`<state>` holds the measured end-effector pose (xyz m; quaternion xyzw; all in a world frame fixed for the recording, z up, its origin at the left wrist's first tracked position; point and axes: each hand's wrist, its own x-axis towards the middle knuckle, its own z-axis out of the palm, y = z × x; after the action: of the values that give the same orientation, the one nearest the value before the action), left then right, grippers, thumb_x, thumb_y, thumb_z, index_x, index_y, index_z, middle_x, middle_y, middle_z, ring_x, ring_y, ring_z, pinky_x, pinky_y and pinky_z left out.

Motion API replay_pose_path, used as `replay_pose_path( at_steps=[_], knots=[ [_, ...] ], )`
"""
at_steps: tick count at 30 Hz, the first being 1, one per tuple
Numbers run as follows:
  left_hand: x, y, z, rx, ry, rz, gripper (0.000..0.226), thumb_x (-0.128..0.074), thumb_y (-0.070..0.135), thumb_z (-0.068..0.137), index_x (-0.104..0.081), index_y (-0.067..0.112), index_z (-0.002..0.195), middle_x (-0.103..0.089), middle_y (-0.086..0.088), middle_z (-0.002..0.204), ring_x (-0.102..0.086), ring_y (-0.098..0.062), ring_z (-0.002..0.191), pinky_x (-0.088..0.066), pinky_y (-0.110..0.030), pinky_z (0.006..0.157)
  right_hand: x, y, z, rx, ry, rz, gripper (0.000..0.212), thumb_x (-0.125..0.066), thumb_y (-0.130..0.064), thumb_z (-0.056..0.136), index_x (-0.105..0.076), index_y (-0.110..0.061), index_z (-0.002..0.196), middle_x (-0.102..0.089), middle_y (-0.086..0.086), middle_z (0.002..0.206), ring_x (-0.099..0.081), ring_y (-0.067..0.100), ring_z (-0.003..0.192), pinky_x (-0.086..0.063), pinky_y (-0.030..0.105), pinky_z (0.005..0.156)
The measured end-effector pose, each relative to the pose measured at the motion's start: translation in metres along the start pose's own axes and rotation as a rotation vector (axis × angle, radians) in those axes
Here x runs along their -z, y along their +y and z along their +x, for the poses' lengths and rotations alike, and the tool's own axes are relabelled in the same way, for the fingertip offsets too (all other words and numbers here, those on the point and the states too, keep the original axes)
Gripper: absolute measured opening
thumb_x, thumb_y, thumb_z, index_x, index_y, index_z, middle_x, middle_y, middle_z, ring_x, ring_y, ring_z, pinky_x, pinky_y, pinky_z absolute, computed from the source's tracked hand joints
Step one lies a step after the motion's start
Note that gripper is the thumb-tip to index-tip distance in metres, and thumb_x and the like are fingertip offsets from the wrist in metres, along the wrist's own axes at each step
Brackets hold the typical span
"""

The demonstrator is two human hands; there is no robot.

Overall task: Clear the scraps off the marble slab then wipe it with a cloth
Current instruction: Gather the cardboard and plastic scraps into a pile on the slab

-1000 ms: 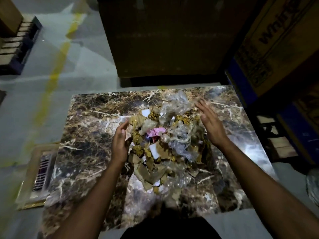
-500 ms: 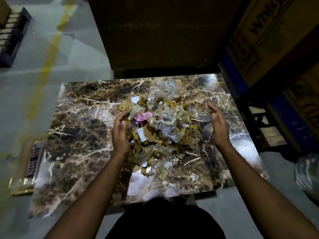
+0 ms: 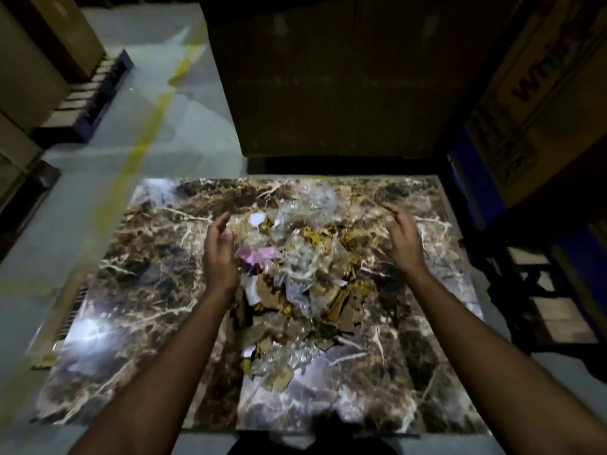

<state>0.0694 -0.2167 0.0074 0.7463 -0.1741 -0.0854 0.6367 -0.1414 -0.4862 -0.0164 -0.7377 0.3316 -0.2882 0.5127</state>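
A brown veined marble slab (image 3: 147,277) lies flat in front of me. In its middle sits a heap of scraps (image 3: 302,284): brown cardboard bits, crumpled clear plastic, gold foil, white and pink paper. My left hand (image 3: 218,254) stands edge-on against the left side of the heap, fingers apart and palm facing the scraps. My right hand (image 3: 402,236) hovers a little to the right of the heap, fingers spread, palm inward, holding nothing. No cloth is in view.
A tall dark cardboard box (image 3: 328,77) stands behind the slab. A printed carton (image 3: 542,93) and dark shelving (image 3: 542,290) are at the right. A blue pallet (image 3: 88,100) rests on the grey floor with a yellow line (image 3: 144,139) at the left.
My right hand has drawn out to the right, away from the heap. My left hand stays at the heap's left side. The view has tilted slightly.
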Motion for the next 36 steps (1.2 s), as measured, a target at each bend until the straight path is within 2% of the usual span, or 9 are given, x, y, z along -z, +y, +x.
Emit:
replay_pose_path(
  at_steps=[5, 10, 15, 18, 21, 23, 27, 32, 36],
  knots=[
    [-0.040, 0.007, 0.077, 0.142, -0.392, 0.168, 0.042, -0.054, 0.018, 0.104, -0.048, 0.016, 0.145, -0.055, -0.007, 0.140, -0.056, -0.018, 0.119, -0.045, -0.007, 0.081, -0.045, -0.005, 0.087, -0.131, -0.130, -0.062, 0.047, -0.051, -0.053, 0.097, -0.055, -0.036, 0.140, -0.043, 0.006, 0.155, -0.042, 0.021, 0.139, -0.040, 0.041, 0.110],
    [-0.069, -0.013, 0.102, 0.088, -0.754, 0.568, 0.081, -0.079, 0.028, 0.086, -0.036, 0.035, 0.153, -0.050, -0.008, 0.150, -0.055, -0.026, 0.129, -0.046, -0.037, 0.107, -0.082, 0.000, 0.126, -0.211, -0.356, -0.166, 0.057, -0.054, -0.053, 0.099, -0.043, -0.034, 0.152, -0.029, 0.002, 0.165, -0.026, 0.021, 0.151, -0.024, 0.041, 0.119],
    [-0.080, -0.019, 0.097, 0.094, -0.658, 0.529, 0.055, -0.072, 0.014, 0.092, -0.055, 0.025, 0.142, -0.060, -0.004, 0.141, -0.059, -0.019, 0.121, -0.044, -0.020, 0.093, -0.106, 0.002, 0.120, -0.318, -0.528, -0.087, 0.038, -0.063, -0.033, 0.100, -0.064, -0.015, 0.133, -0.060, 0.008, 0.140, -0.057, 0.027, 0.129, -0.046, 0.033, 0.098],
    [-0.080, -0.014, 0.097, 0.143, -0.617, 0.428, 0.049, -0.070, 0.008, 0.092, -0.059, 0.026, 0.137, -0.062, -0.005, 0.138, -0.062, -0.018, 0.110, -0.053, -0.025, 0.090, -0.109, -0.012, 0.112, -0.293, -0.455, -0.058, 0.029, -0.070, -0.027, 0.095, -0.072, -0.002, 0.111, -0.073, 0.018, 0.112, -0.069, 0.033, 0.100, -0.053, 0.032, 0.079],
    [-0.079, -0.003, 0.097, 0.171, -0.557, 0.314, 0.052, -0.066, 0.001, 0.093, -0.056, 0.024, 0.139, -0.059, -0.008, 0.138, -0.063, -0.008, 0.089, -0.052, -0.010, 0.060, -0.107, -0.026, 0.112, -0.224, -0.384, -0.016, 0.016, -0.074, -0.018, 0.091, -0.070, -0.003, 0.091, -0.071, 0.022, 0.102, -0.066, 0.026, 0.090, -0.054, 0.042, 0.086],
    [-0.078, 0.004, 0.098, 0.187, -0.513, 0.214, 0.059, -0.065, 0.000, 0.094, -0.050, 0.028, 0.144, -0.054, -0.009, 0.142, -0.061, -0.004, 0.090, -0.054, -0.012, 0.059, -0.106, -0.037, 0.111, -0.211, -0.376, 0.073, 0.012, -0.076, -0.011, 0.088, -0.064, -0.012, 0.087, -0.067, 0.016, 0.093, -0.063, 0.026, 0.089, -0.053, 0.046, 0.086],
    [-0.072, 0.023, 0.094, 0.248, -0.427, -0.012, 0.069, -0.065, 0.002, 0.093, -0.041, 0.034, 0.149, -0.050, -0.007, 0.146, -0.061, -0.023, 0.112, -0.062, -0.043, 0.082, -0.110, -0.067, 0.098, -0.250, -0.332, 0.225, 0.037, -0.069, -0.006, 0.091, -0.055, -0.022, 0.121, -0.061, 0.011, 0.116, -0.064, 0.028, 0.101, -0.056, 0.047, 0.084],
    [-0.069, 0.045, 0.091, 0.282, -0.354, -0.253, 0.057, -0.059, 0.001, 0.097, -0.046, 0.023, 0.148, -0.050, -0.009, 0.147, -0.064, -0.016, 0.107, -0.059, -0.025, 0.070, -0.121, -0.100, 0.071, -0.261, -0.348, 0.302, 0.031, -0.052, -0.013, 0.101, -0.063, -0.014, 0.129, -0.069, 0.017, 0.122, -0.068, 0.042, 0.109, -0.058, 0.061, 0.087],
    [-0.062, 0.055, 0.089, 0.251, -0.352, -0.280, 0.052, -0.072, 0.011, 0.089, -0.059, 0.026, 0.137, -0.059, -0.009, 0.139, -0.066, -0.026, 0.116, -0.061, -0.046, 0.087, -0.118, -0.129, 0.049, -0.237, -0.358, 0.447, 0.038, -0.064, -0.035, 0.091, -0.058, -0.029, 0.128, -0.059, 0.015, 0.134, -0.066, 0.036, 0.111, -0.060, 0.045, 0.075]
  ],
)
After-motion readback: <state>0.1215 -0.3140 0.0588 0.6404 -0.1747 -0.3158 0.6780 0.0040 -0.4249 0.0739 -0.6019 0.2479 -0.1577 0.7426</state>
